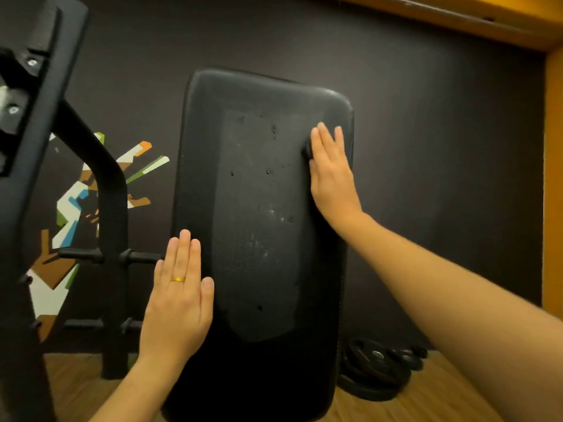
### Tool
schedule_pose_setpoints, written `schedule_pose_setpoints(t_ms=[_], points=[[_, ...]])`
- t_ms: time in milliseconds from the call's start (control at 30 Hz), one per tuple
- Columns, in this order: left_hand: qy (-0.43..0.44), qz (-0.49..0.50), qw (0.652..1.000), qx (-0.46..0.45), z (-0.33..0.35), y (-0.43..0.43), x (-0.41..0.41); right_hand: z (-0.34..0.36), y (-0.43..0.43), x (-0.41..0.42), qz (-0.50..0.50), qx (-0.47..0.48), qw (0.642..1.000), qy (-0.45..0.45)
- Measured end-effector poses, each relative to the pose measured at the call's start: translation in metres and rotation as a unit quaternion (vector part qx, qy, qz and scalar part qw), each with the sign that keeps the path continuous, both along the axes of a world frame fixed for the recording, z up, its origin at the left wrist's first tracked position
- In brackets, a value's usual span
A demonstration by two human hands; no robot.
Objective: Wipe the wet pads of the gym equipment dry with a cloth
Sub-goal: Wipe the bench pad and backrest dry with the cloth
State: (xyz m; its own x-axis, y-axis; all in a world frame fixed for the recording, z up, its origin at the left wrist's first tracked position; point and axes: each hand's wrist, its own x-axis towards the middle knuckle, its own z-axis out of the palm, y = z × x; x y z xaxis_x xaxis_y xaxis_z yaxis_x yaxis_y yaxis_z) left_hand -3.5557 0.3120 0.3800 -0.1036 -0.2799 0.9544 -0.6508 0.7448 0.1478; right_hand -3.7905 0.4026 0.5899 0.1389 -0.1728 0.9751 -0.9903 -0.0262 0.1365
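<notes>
A long black padded bench pad (259,239) fills the middle of the view, with a duller wet patch and small dark spots down its centre. My right hand (330,175) lies flat with straight fingers on the pad's upper right edge, pressing a dark cloth (307,150) that shows only as a small bit beside the fingers. My left hand (179,296), wearing a gold ring, rests flat with straight fingers on the pad's lower left edge.
A black machine frame (100,190) with pegs stands to the left, before a dark wall (441,147) with a coloured mural. Black weight plates (377,370) lie on the wooden floor at the lower right. An orange wall edge runs along the right.
</notes>
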Motion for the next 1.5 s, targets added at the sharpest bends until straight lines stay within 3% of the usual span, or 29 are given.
schedule_pose_setpoints(t_ms=[167, 300, 634, 801, 1169, 1302, 1502], points=[[0.004, -0.005, 1.000, -0.005, 0.000, -0.004, 0.000, 0.046, -0.008, 0.010, 0.020, -0.021, 0.998, -0.060], [0.002, -0.006, 1.000, -0.008, 0.000, -0.003, 0.000, -0.008, -0.009, 0.015, -0.006, -0.041, 0.998, -0.038], [-0.001, 0.007, 1.000, -0.002, -0.002, -0.004, -0.001, -0.116, 0.022, 0.016, -0.048, 0.038, 0.998, 0.018], [-0.004, 0.010, 1.000, -0.007, -0.002, -0.004, -0.002, -0.082, 0.013, 0.014, -0.005, 0.034, 0.999, -0.016], [-0.005, 0.007, 1.000, -0.002, -0.001, -0.006, -0.002, 0.058, -0.011, 0.035, -0.018, -0.011, 1.000, -0.021], [0.001, 0.003, 1.000, -0.005, -0.001, -0.007, -0.003, 0.040, -0.021, 0.045, -0.037, -0.034, 0.997, -0.059], [-0.009, 0.023, 1.000, -0.004, -0.001, -0.004, -0.002, -0.022, -0.005, 0.039, -0.033, 0.000, 0.999, 0.010]])
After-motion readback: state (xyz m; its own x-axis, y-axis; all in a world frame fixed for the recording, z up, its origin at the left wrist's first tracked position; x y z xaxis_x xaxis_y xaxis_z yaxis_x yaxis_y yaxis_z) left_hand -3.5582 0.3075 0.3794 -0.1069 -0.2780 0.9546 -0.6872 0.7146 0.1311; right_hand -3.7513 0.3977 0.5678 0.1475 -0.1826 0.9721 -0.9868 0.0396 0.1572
